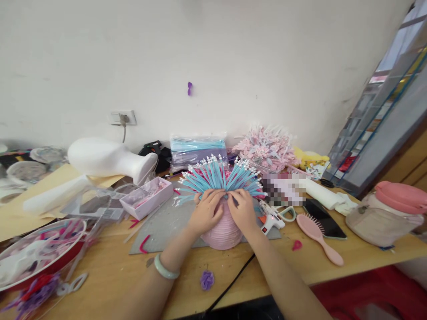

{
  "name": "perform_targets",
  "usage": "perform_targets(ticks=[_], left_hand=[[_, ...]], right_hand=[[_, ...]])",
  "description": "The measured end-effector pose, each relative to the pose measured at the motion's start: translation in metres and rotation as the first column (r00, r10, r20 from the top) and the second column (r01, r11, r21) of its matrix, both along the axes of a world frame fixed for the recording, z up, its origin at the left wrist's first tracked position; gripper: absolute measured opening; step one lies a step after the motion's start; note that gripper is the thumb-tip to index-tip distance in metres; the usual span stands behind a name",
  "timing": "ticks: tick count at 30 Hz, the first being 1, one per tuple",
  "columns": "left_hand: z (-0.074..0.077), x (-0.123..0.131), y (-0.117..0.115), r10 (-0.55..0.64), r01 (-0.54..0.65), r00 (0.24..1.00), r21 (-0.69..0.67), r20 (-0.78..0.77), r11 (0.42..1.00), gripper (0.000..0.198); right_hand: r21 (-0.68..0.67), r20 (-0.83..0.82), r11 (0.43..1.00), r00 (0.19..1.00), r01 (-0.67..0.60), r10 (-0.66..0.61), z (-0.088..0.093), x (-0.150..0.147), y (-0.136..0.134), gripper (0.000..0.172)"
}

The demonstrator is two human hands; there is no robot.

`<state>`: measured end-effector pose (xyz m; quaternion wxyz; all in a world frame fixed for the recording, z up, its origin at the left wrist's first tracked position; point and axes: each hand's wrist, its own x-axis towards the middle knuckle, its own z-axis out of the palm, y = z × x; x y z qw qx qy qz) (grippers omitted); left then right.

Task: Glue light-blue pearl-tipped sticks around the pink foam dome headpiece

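Note:
A fan of light blue pipe cleaners [213,174] tipped with white beads spreads out from the top of a pink ribbed, rounded form [222,233] in front of me. My left hand [208,210] rests against the left side of this form, its fingers closed at the base of the blue stems. From the right, my right hand [243,208] meets it there, thumb and fingertips pinching at the same spot. The fingertips of both hands nearly touch, and what lies exactly between them is partly hidden. Some deep pink shows behind the blue stems.
A grey mat [163,231] lies under the work. To the right are a glue gun [271,218], a pink hairbrush [315,231], a black phone [325,220] and a pink-lidded jug [383,218]. Leftward stand a lilac box [147,200], a white foam head [106,158] and a red-and-white basin [43,284].

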<state>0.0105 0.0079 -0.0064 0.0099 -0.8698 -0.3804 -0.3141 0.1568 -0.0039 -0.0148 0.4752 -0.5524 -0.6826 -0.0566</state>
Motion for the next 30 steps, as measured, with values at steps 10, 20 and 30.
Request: perform_targets(ticks=[10, 20, 30], left_hand=[[-0.0038, 0.0032, -0.0006, 0.049, -0.046, 0.997, -0.042, 0.062, 0.998, 0.040], [-0.0018, 0.0013, -0.0003, -0.004, 0.005, 0.999, -0.032, 0.043, 0.999, 0.041], [-0.0013, 0.0010, -0.0011, 0.004, -0.004, 1.000, -0.011, 0.024, 1.000, 0.041]], right_hand=[[-0.007, -0.033, 1.000, 0.999, -0.019, 0.019, -0.0011, 0.0002, -0.0005, 0.023], [-0.026, -0.012, 1.000, 1.000, -0.008, 0.008, 0.0005, -0.0009, -0.0021, 0.023], [-0.054, 0.031, 0.999, 1.000, -0.002, 0.004, 0.0021, -0.0006, -0.0014, 0.025]])
